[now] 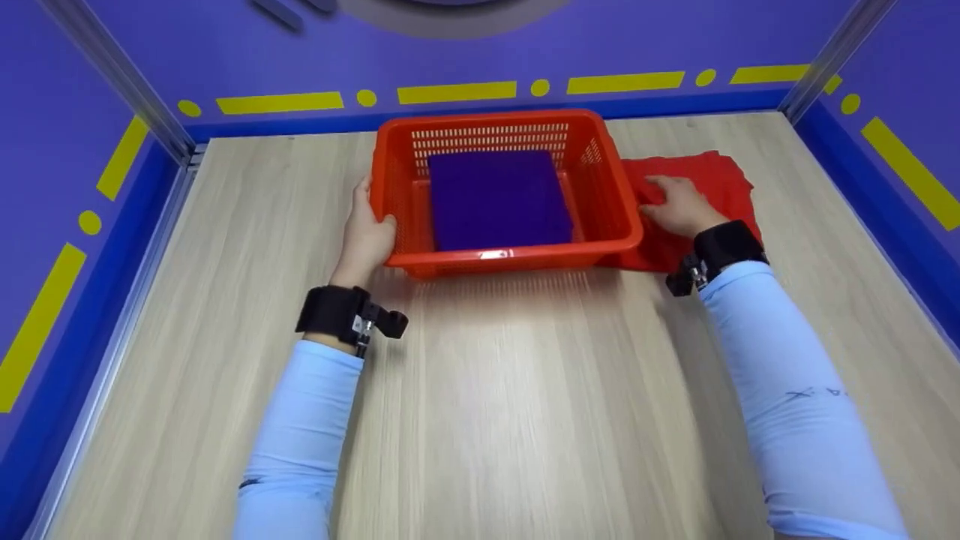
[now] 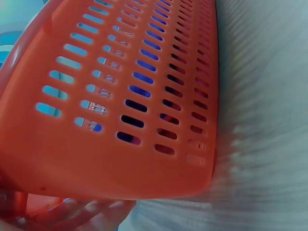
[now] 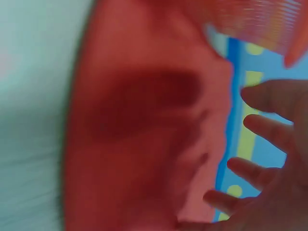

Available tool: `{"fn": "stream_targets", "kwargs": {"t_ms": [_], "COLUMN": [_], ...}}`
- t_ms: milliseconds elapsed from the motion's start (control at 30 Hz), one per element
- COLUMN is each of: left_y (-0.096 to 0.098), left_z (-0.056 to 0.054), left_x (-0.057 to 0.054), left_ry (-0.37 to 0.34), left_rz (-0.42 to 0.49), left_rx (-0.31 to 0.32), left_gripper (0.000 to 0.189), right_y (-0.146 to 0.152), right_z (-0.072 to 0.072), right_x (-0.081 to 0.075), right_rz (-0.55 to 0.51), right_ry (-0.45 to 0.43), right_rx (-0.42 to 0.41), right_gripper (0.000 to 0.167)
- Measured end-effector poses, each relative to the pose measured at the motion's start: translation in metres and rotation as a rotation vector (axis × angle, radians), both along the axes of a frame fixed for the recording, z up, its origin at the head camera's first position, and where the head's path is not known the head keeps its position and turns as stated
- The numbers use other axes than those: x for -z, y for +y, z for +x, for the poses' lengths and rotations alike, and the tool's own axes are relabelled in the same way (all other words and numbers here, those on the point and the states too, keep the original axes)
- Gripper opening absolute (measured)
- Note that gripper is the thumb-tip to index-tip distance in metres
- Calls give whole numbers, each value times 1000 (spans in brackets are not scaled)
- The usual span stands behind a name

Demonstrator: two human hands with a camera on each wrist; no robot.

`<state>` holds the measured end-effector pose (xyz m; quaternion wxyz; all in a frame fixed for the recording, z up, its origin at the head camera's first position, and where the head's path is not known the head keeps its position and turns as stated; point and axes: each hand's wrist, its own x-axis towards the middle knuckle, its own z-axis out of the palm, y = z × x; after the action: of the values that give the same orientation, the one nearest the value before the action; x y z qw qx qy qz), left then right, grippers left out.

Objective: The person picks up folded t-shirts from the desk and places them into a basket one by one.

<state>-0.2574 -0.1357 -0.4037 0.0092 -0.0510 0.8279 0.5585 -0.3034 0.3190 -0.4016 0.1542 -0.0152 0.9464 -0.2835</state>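
An orange-red plastic basket (image 1: 491, 259) with slotted walls stands toward the back of the table. Inside it lies a dark blue, flat, squarish thing (image 1: 499, 199), perhaps folded cloth. My left hand (image 1: 367, 236) grips the basket's left side, thumb over the rim and fingers along the outside. In the left wrist view, fingers (image 2: 103, 216) show at the corner of the slotted basket wall (image 2: 110, 163). To the right, a red cloth (image 1: 712, 176) is spread flat, partly hidden by the basket. Over this cloth hovers my right hand (image 1: 679, 206), its fingers spread and holding nothing.
The light wood-grain table (image 1: 510, 405) reaches back to a blue panel wall (image 1: 465, 60) with yellow marks. Similar side walls (image 1: 922, 142) rise at left and right, with metal posts (image 1: 127, 75) in the corners.
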Motion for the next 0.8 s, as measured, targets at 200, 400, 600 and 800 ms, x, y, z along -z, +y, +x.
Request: {"fn": "stream_targets", "kwargs": {"t_ms": [200,400,600,800], "left_y": [3,2,2,0], "left_z": [0,-1,-1,0], "left_x": [0,1,1,1], "left_ry": [-9,-16,-18,-14], "left_rz": [-16,-28,-31,-21], "left_rx": [-2,-11,-12,-29], "left_gripper": [70,71,71,70], "right_y": [10,14,13,14], "right_z": [4,4,4,3], "right_x": [22,31,32,32], "right_rz": [98,115,119,153], "right_ry": [-100,-114,-132,-125], "right_rx": [24,40,48,21], "right_gripper": [85,89,88,88]}}
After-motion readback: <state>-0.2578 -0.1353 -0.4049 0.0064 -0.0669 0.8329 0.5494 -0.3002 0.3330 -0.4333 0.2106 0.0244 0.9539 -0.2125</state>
